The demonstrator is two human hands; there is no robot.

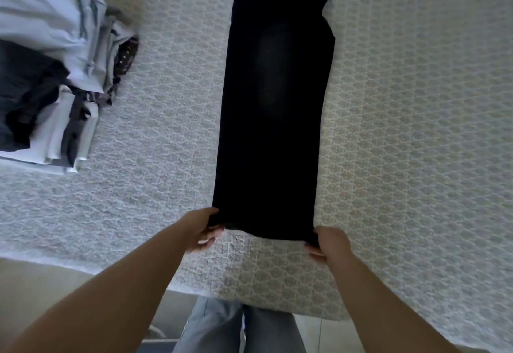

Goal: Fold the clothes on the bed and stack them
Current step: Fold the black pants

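A long black garment (273,108) lies flat on the bed, folded into a narrow strip that runs from near me to the far edge of view. My left hand (202,229) pinches its near left corner, thumb on top and fingers underneath. At the near right corner, my right hand (329,244) grips the hem the same way. The near hem is lifted slightly off the bedspread. A stack of folded clothes (47,69) in pale blue, white and dark grey sits at the far left of the bed.
The bed is covered by a white patterned bedspread (416,130) whose near edge (194,291) runs just in front of my legs. Bare bedspread stretches right of the black garment and between it and the stack.
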